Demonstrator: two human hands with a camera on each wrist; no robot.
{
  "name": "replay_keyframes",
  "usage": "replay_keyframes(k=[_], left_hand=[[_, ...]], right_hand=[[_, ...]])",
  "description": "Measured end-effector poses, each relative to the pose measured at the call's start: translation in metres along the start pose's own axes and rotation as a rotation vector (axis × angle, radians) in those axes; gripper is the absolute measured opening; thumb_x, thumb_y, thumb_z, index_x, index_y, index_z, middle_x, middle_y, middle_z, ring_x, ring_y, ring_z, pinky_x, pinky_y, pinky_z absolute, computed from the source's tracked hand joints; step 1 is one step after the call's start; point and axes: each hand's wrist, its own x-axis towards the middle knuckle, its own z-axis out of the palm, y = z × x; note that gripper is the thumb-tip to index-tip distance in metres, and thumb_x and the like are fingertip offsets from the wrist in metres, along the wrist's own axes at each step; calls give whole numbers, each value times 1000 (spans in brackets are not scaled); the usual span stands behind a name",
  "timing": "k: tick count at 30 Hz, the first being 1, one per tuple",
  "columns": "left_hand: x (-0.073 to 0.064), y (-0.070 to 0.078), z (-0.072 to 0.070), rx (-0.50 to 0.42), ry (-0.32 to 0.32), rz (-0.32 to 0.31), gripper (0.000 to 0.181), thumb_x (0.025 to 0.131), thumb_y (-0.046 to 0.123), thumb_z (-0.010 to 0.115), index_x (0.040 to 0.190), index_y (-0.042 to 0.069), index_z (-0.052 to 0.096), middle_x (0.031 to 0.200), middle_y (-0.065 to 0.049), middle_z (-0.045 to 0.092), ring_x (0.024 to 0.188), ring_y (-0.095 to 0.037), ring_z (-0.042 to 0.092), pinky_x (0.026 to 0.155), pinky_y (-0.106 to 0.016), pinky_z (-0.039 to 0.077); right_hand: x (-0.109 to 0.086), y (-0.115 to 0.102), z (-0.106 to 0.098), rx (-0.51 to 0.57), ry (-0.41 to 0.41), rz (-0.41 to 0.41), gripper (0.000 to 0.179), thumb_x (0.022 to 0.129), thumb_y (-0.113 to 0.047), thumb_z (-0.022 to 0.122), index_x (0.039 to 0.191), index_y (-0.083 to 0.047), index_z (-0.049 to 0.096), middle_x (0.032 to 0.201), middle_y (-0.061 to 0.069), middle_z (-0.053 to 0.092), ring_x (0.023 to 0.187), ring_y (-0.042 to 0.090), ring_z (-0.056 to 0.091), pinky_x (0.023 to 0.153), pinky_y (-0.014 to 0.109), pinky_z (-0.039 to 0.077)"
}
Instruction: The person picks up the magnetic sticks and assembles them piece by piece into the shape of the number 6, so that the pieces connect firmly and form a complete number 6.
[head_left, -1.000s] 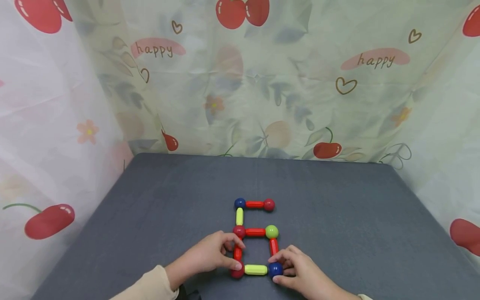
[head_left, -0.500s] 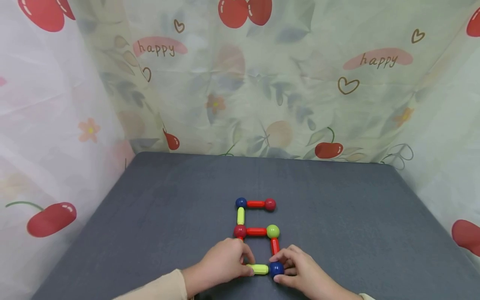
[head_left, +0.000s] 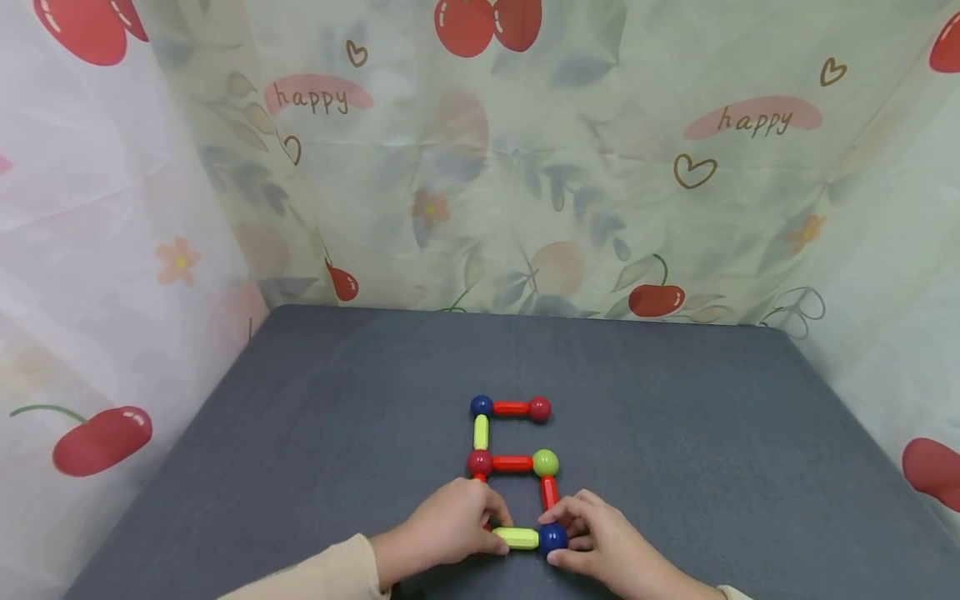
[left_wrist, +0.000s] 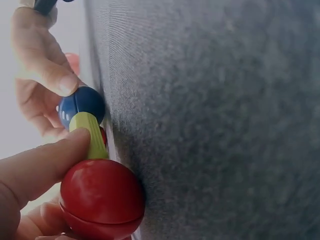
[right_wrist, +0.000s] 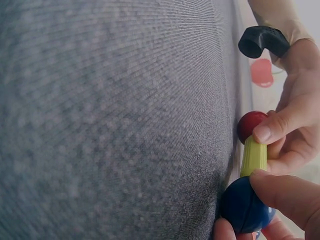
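Magnetic rods and balls form a figure lying flat on the table. My left hand [head_left: 450,527] pinches the left end of the bottom yellow-green rod [head_left: 519,539] between thumb and fingers. That rod spans a red ball [left_wrist: 102,197], covered by the left hand in the head view, and a blue ball [head_left: 553,538]. My right hand [head_left: 611,546] grips this blue ball with thumb and fingertips. Above it a red rod [head_left: 550,492] runs up to a green ball [head_left: 545,462]. The left red rod is mostly hidden behind the left hand.
Farther up the figure are a red ball [head_left: 480,463], a horizontal red rod [head_left: 513,463] and an upright yellow-green rod [head_left: 481,432]. A blue ball [head_left: 482,406], red rod [head_left: 511,408] and red ball [head_left: 539,409] top it. Patterned curtains [head_left: 510,208] surround the grey table [head_left: 337,400].
My left hand has shifted right, from the lower left red ball to the yellow-green rod, which it now pinches. My right hand has stayed on the blue ball.
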Motion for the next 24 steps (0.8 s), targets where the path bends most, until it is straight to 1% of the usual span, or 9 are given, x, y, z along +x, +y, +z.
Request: replay_keyframes(k=[4,9,13,16,21,24], left_hand=[[-1,-2,0,-42,-1,-11,12,75,19,84,84,22,76,56,4,50,50,-12,43,46,-21,32],[-1,-2,0,-49,2,-17,13,75,19,84,84,22,76,57,4,50,51,-12,43,46,-21,31],[-1,-3,1,-46,10,1,12,74,19,84,83,22,76,56,5,49,50,-11,43,46,-21,31],[-2,-3,1,-54,9,1,12,74,18,84,83,21,76,55,5,49,49,-11,43,45,-21,31],[-1,-3,1,-68,3,-21,12,75,18,83,83,21,76,55,3,49,50,-12,42,46,-21,31],[-1,-3,2,-64,5,-25,12,75,18,84,82,22,76,55,4,48,50,-12,42,46,-22,31]], right_hand=[[0,0,0,0,5,0,33,80,-22,79,109,-15,64,98,4,52,90,17,57,76,27,57],[0,0,0,2,10,2,33,80,-22,79,109,-15,64,98,4,52,89,17,57,76,27,57],[1,1,1,3,9,-5,33,80,-22,80,108,-16,64,98,4,52,89,17,57,75,27,57],[0,1,1,8,10,-15,33,80,-22,80,108,-16,64,98,4,52,88,17,57,75,27,57],[1,0,-3,17,4,-25,37,79,-27,81,110,-17,63,98,5,53,86,18,57,72,26,56],[2,-1,-7,7,11,-5,41,80,-32,79,114,-16,62,99,6,54,82,18,57,68,28,55]])
